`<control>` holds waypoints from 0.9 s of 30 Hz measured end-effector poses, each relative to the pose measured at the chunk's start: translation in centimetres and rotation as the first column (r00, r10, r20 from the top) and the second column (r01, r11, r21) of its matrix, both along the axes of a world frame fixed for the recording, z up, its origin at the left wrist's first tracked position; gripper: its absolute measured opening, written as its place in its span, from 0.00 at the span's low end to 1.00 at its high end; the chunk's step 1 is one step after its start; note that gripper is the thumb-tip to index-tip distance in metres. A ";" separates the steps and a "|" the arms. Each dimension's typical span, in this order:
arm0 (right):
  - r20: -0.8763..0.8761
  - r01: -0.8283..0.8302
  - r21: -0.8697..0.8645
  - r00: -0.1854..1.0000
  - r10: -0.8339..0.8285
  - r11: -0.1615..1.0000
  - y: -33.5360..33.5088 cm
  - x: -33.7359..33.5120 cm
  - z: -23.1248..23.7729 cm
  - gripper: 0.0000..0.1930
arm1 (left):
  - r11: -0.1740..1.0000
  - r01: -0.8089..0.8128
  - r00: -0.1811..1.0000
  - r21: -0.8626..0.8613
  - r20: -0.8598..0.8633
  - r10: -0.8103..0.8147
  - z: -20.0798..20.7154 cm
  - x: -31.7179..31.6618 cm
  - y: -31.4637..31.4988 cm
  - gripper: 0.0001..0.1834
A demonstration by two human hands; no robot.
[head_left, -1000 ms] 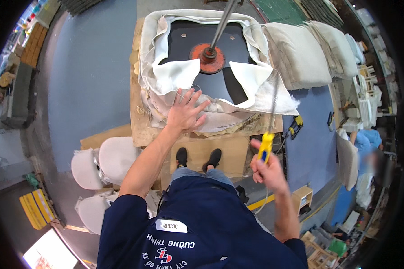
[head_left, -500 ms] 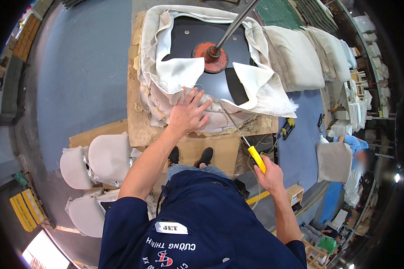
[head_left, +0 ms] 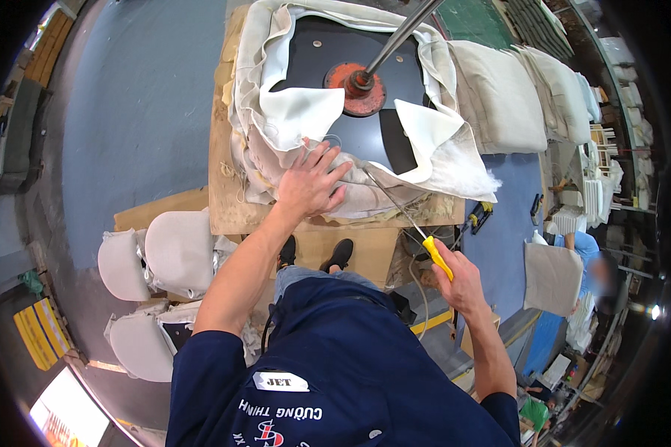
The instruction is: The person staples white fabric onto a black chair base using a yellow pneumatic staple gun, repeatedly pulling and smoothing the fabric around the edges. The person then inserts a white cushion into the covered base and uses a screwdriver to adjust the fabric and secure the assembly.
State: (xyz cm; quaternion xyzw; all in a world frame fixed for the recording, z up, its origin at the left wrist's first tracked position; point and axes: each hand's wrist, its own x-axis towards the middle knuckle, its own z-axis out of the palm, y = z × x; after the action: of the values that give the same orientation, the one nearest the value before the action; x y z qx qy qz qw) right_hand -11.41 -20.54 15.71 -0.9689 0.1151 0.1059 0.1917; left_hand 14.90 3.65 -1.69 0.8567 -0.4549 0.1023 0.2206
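Observation:
An upholstered seat cushion (head_left: 458, 141) lies underside up on the bench, its pale cover and white lining folded around a dark panel (head_left: 306, 59). A red round pad (head_left: 356, 89) on a metal rod rests on that panel. My left hand (head_left: 309, 182) lies with fingers spread on the cushion's near edge, pressing the fabric. In my right hand (head_left: 464, 281), to the right of the bench's near edge, is a long-shafted screwdriver (head_left: 438, 257) with a yellow handle. Its thin shaft slants up left, and the tip meets the fabric edge just right of my left fingers.
The wooden bench (head_left: 224, 216) carries the cushion. Stacked cushions (head_left: 496, 97) stand to the right, pale seat pads (head_left: 179, 249) to the lower left. Yellow-and-black tools (head_left: 479, 216) hang by the bench's right corner. A person in blue (head_left: 585, 249) is at far right beside a cushion.
My right hand has swung the screwdriver handle a little right and up, while the tip stays at the fabric edge. My left hand keeps its place. The whole view has shifted slightly.

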 end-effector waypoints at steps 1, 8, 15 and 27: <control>-0.018 -0.004 0.012 1.000 0.004 1.000 -0.3 0.2 0.1 0.27 | 1.000 -0.001 1.000 0.002 -0.003 0.001 0.0 0.0 0.0 0.28; -0.043 -0.059 0.077 0.997 0.062 0.995 -2.6 1.1 0.5 0.27 | 1.000 0.001 1.000 0.014 -0.009 0.000 -0.1 0.3 0.1 0.29; -0.053 -0.067 0.116 0.996 0.074 0.991 -3.4 2.3 0.7 0.27 | 0.999 0.000 1.000 0.041 -0.004 0.000 0.1 0.4 0.1 0.30; -0.285 -0.118 -0.015 0.952 0.109 0.993 -4.3 9.2 6.9 0.25 | 0.995 -0.007 0.997 0.097 -0.073 0.015 0.8 0.4 -0.4 0.31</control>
State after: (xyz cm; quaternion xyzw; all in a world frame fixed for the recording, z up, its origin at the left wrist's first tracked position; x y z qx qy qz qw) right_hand -2.21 -24.83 22.63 -0.9517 0.0873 0.2525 0.1513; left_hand 15.29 3.27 -0.89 0.8721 -0.4462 0.0497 0.1947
